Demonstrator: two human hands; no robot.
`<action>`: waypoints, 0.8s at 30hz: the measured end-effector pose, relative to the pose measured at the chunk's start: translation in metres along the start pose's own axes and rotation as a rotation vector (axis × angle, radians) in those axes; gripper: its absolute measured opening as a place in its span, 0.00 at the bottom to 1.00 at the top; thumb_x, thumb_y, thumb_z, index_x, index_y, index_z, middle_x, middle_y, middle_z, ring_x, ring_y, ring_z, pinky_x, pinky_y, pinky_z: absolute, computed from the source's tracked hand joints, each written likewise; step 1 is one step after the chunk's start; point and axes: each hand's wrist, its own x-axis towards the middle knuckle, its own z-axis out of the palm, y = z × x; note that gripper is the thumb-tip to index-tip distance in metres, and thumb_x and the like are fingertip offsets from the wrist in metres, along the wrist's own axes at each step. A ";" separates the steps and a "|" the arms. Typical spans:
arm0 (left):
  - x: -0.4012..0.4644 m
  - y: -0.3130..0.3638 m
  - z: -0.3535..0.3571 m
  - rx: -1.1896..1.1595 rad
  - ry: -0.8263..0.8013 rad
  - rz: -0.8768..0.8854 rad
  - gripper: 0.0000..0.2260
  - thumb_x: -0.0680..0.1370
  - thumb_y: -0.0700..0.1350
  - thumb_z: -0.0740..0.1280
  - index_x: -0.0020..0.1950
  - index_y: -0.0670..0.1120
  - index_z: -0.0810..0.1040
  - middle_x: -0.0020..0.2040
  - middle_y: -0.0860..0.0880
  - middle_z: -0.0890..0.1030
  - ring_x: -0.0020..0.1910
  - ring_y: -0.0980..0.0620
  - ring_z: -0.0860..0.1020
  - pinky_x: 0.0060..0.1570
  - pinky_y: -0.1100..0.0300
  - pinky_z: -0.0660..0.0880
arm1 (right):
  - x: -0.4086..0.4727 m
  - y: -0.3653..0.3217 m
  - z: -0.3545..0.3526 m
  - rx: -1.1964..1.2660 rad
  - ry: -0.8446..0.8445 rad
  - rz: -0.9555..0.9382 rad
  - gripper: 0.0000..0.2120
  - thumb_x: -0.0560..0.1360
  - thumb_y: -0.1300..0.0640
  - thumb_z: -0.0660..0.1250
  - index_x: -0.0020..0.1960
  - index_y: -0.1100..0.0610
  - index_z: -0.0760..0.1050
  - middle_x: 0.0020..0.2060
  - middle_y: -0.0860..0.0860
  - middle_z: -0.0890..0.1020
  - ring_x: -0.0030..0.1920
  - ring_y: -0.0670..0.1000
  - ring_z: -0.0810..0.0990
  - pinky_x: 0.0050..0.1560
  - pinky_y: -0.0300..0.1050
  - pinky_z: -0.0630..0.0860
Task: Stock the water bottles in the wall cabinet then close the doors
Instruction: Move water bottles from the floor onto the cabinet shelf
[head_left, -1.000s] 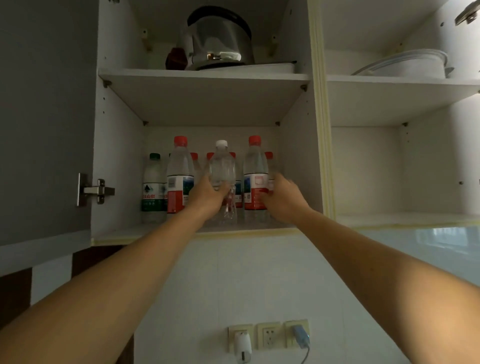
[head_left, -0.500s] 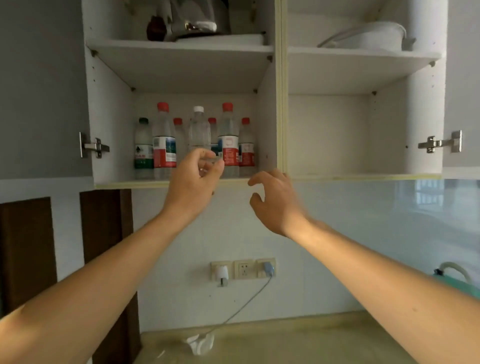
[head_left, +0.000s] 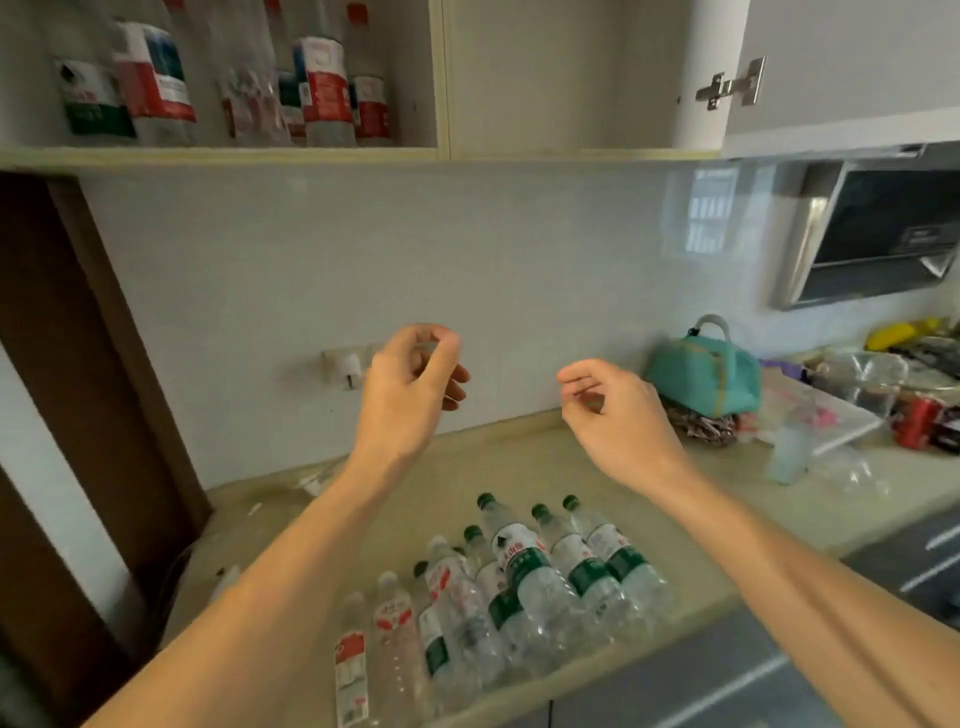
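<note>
Both hands coming down from the wall cabinet (head_left: 447, 78) now, where a second ago they were still up at the shelf seating a bottle among the others. Left hand (head_left: 410, 371) and right hand (head_left: 608, 410) hanging in mid-air over the bench (head_left: 519, 462), fingers loosely curled, gripping nothing at all. View dropping too, so the shelf is sliding to the top of the shot and the bench supply is showing up for the first time.

Meaning for the job: one more bottle parked, hands released and free, probably heading down for the next pick. Nowhere near done though, judging by what's left, and doors still wide open, with a hinge (head_left: 730, 85) showing on the right one.

Stocked bottles (head_left: 322, 83) standing upright in the left compartment, packed close together, mostly red-and-white labels with one green label at the far left. Right compartment looking bare from here.

Waiting bottles (head_left: 519, 587) standing in a tight cluster on the bench near its front edge, below and between the two forearms. Clear plastic, green caps and green labels toward the right, white caps with red-marked labels toward the left. A bit blurry, so not counting them exactly. Teal bag (head_left: 701, 374) and assorted clutter sitting further along to the right, well apart from the cluster.
</note>
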 end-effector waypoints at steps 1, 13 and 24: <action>-0.014 -0.011 0.008 -0.012 -0.030 -0.023 0.08 0.82 0.52 0.65 0.53 0.48 0.78 0.39 0.47 0.85 0.34 0.51 0.82 0.34 0.59 0.80 | -0.017 0.009 0.002 0.001 -0.003 0.027 0.11 0.77 0.63 0.67 0.56 0.52 0.80 0.47 0.44 0.82 0.47 0.38 0.79 0.48 0.25 0.71; -0.194 -0.134 0.108 0.198 -0.329 -0.404 0.08 0.83 0.52 0.64 0.48 0.51 0.79 0.37 0.51 0.85 0.27 0.54 0.75 0.30 0.57 0.72 | -0.190 0.166 0.016 0.029 -0.382 0.380 0.11 0.80 0.60 0.65 0.62 0.55 0.78 0.45 0.45 0.81 0.40 0.43 0.80 0.36 0.28 0.71; -0.341 -0.294 0.208 0.319 -0.370 -0.816 0.06 0.82 0.49 0.66 0.47 0.51 0.79 0.36 0.51 0.84 0.29 0.61 0.78 0.33 0.59 0.74 | -0.323 0.369 0.071 0.098 -0.696 0.798 0.13 0.81 0.60 0.65 0.64 0.51 0.76 0.48 0.49 0.83 0.45 0.51 0.84 0.49 0.50 0.83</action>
